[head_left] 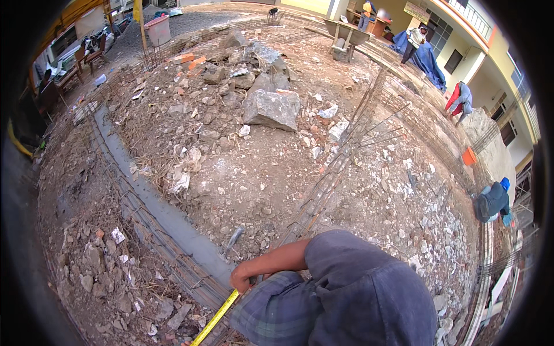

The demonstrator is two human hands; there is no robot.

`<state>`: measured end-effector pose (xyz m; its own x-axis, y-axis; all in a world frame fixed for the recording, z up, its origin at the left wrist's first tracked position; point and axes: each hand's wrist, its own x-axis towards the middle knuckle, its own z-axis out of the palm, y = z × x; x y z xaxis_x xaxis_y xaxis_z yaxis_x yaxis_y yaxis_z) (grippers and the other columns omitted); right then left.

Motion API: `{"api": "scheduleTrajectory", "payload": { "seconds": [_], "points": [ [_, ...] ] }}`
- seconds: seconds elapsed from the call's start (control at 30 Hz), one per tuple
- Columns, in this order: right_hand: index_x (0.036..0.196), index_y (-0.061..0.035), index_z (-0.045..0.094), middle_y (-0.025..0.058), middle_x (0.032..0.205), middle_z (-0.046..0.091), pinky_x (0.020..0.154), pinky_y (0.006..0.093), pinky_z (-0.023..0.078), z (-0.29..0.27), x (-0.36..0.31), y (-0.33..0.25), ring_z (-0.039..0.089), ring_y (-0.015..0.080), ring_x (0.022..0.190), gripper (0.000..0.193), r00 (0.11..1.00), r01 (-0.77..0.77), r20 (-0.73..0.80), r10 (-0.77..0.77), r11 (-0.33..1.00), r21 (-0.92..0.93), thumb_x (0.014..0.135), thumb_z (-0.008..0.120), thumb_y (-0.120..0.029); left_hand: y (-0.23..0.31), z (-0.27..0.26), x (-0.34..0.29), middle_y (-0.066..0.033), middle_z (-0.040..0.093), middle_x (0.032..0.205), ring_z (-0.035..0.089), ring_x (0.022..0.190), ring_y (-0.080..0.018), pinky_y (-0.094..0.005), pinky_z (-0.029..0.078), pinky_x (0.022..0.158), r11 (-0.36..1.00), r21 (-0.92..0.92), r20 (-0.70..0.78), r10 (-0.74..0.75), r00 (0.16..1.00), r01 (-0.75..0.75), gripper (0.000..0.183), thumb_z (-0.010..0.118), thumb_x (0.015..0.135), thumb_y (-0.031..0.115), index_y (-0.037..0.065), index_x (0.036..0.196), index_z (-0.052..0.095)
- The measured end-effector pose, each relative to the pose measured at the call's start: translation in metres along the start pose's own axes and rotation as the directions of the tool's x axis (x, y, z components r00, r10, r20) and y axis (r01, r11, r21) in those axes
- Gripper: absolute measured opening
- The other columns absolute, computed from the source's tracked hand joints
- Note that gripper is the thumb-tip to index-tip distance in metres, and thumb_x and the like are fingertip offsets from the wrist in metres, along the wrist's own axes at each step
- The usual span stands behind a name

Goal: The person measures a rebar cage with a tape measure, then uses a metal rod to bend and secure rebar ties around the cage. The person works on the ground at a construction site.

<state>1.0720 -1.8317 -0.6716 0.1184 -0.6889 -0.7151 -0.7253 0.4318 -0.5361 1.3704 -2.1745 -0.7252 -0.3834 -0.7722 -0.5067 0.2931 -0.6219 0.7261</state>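
A yellow measuring tape [214, 318] stretches slantwise from the lower edge up to a co-worker's hand [241, 279], which is closed at its far end. This co-worker [369, 288], in a dark top and plaid shorts, crouches close in front of me. At the lower edge, beside the tape's near end, a sliver of skin shows, apparently my left hand [187, 343]; its fingers are cut off by the edge. My right hand is out of view. Under the tape runs a long rebar cage [167, 245], alongside a strip of wet grey concrete [173, 216].
Another rebar cage [329, 179] crosses the rubble-strewn ground diagonally. A large grey stone [271, 109] lies farther off with broken bricks. A wheelbarrow [347, 36], a pink tub [158, 30] and an orange bucket [469, 156] stand around. Several other people work at the far right.
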Motion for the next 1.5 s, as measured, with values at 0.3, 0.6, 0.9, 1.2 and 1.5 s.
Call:
{"api": "scheduleTrajectory", "payload": {
  "seconds": [0.3,0.6,0.9,1.2,1.5],
  "points": [
    [0.099,0.0026,0.078,0.0197,0.096,0.076,0.08,0.0478,0.054,0.069,-0.168,0.043,0.07,0.0323,0.088,0.04,0.896,-0.248,-0.332,0.296,0.952,0.18,0.09,0.07,-0.036,-0.018,0.189,0.021,-0.0135,0.057,0.144,0.056,0.13,-0.0271,-0.0396,0.044,0.111,0.986,0.157,0.243,0.014,0.97,-0.054,0.055,0.031,0.113,0.038,-0.001,0.148,0.048],
    [0.117,-0.0016,0.075,0.0118,0.104,0.075,0.089,0.0438,0.05,0.1,-0.244,0.075,0.062,0.024,0.093,0.049,0.829,-0.121,-0.422,0.366,0.856,0.503,0.092,0.074,-0.044,-0.025,0.386,0.055,-0.015,0.057,0.146,0.054,0.134,-0.0273,-0.0393,0.042,0.114,0.993,0.088,0.566,0.017,0.824,-0.082,0.054,0.031,0.113,0.037,-0.001,0.147,0.05],
    [0.114,0.0006,0.076,0.0115,0.105,0.074,0.081,0.0441,0.05,0.113,-0.37,0.014,0.061,0.0239,0.09,0.061,0.766,-0.047,-0.402,0.502,0.667,0.744,0.092,0.073,-0.056,-0.104,0.443,-0.214,-0.0102,0.057,0.147,0.058,0.126,-0.0239,-0.0374,0.045,0.104,0.982,0.191,0.674,-0.141,0.725,0.013,0.048,0.042,0.112,0.036,0.004,0.148,0.049],
    [0.111,0.0057,0.074,0.0157,0.102,0.073,0.078,0.0453,0.051,0.095,-0.402,0.012,0.062,0.0278,0.087,0.071,0.675,-0.073,-0.508,0.535,0.733,0.676,0.091,0.07,-0.062,-0.156,0.417,-0.317,-0.0113,0.057,0.147,0.058,0.125,-0.0268,-0.0423,0.045,0.105,0.904,0.429,0.716,-0.344,0.608,0.007,0.059,0.046,0.11,0.047,0.004,0.15,0.046],
    [0.088,0.0079,0.073,0.0277,0.087,0.07,0.082,0.0485,0.053,0.121,-0.405,-0.013,0.071,0.036,0.093,0.087,0.409,0.067,-0.767,0.494,0.822,0.565,0.091,0.053,-0.077,-0.194,0.414,-0.388,-0.0146,0.051,0.148,0.055,0.13,-0.0279,-0.0438,0.04,0.11,0.783,0.622,0.706,-0.544,0.453,-0.029,0.081,0.047,0.102,0.068,0.004,0.152,0.041]
  ]
}}
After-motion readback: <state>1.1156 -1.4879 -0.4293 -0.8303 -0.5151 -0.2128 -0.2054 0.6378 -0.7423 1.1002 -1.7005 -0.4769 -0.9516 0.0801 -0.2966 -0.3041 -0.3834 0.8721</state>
